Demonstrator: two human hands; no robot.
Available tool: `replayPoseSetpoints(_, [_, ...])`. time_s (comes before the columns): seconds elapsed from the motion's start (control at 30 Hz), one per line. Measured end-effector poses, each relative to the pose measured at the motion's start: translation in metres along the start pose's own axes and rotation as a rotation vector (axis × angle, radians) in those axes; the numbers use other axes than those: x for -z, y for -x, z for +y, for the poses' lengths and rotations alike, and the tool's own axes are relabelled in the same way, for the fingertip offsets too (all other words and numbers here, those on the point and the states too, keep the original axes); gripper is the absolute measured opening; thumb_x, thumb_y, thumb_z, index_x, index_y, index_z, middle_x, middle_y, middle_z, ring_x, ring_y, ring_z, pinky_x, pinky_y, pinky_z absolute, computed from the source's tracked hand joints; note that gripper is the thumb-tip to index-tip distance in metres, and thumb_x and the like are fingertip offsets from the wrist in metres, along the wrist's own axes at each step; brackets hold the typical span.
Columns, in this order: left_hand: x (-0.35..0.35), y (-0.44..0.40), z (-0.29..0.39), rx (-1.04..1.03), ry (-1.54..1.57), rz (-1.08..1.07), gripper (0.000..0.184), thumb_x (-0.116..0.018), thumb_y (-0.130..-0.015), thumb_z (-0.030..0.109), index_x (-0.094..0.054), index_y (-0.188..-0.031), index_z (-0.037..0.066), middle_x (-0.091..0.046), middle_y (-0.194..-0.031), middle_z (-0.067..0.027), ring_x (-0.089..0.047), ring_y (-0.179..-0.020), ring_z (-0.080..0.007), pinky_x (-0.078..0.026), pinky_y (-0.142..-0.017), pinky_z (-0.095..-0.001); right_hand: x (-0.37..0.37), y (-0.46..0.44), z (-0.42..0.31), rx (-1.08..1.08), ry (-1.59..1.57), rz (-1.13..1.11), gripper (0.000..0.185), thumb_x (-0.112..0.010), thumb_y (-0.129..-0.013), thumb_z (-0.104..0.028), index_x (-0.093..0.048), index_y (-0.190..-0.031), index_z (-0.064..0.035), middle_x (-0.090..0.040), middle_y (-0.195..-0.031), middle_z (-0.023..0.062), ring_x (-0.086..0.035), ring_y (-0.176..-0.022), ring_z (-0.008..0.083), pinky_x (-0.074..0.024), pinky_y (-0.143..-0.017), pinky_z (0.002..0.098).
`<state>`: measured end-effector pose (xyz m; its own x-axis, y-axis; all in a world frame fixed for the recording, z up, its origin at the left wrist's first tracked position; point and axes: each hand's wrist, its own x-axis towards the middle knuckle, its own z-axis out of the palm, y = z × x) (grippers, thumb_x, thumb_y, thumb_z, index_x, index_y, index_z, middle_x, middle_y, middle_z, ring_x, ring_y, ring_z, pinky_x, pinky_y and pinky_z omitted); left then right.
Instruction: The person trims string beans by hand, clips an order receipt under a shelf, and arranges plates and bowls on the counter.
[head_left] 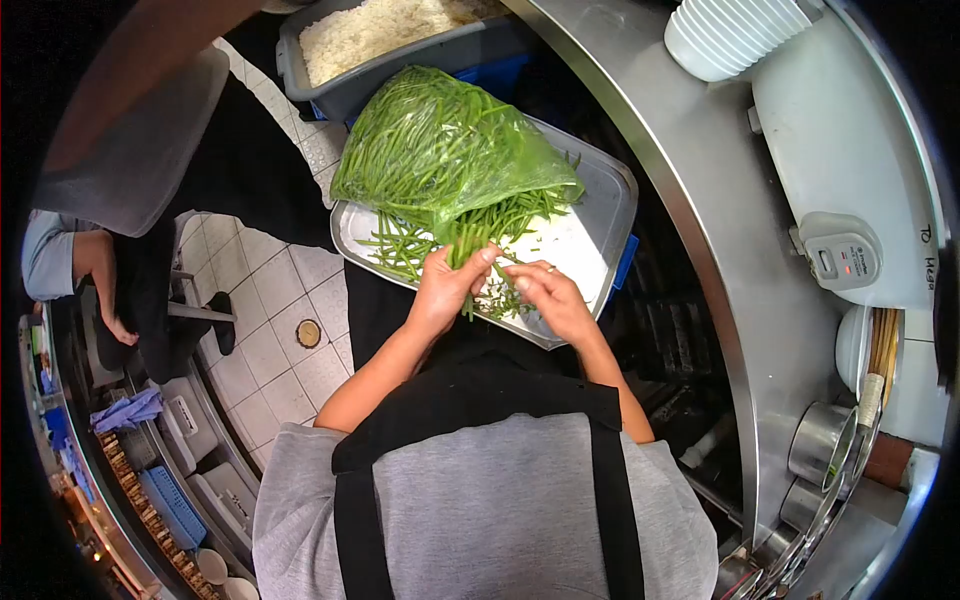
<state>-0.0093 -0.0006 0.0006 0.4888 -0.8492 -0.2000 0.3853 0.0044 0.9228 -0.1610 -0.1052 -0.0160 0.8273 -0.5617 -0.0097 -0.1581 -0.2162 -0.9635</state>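
Observation:
My left hand [442, 292] is closed around a small bunch of green beans [464, 240], their ends poking out past the fingers. Close beside it, my right hand [553, 300] is pinched at the end of a green bean; a ring shows on one finger. Both hands are over the near side of a metal tray [618, 205]. A large clear plastic bag [440, 135] full of green beans lies on the tray's far part. Loose beans [395, 245] spill from its mouth, and short cut-off bits lie under my hands.
Behind the tray is a grey tub of rice [385, 40]. A steel counter [690, 190] curves along the right, with stacked white containers [735, 35], a white rice cooker [840, 250] and metal pots [822, 445]. People stand and sit at left on the tiled floor [275, 290].

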Motion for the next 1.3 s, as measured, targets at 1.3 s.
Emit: replayPoseSetpoints(1.3, [-0.015, -0.004, -0.013, -0.161, -0.510, -0.110, 0.021, -0.066, -0.084, 0.016, -0.064, -0.096, -0.001, -0.065, -0.080, -0.0118, -0.060, -0.070, -0.0193, -0.047, -0.065, -0.0321, -0.002, -0.005, 0.008, -0.213, -0.561, 0.367, 0.003, -0.058, -0.086, -0.002, -0.059, -0.089, -0.0014, -0.056, -0.075, 0.0022, -0.047, -0.058, 0.0087, -0.0377, -0.054, 0.0227])
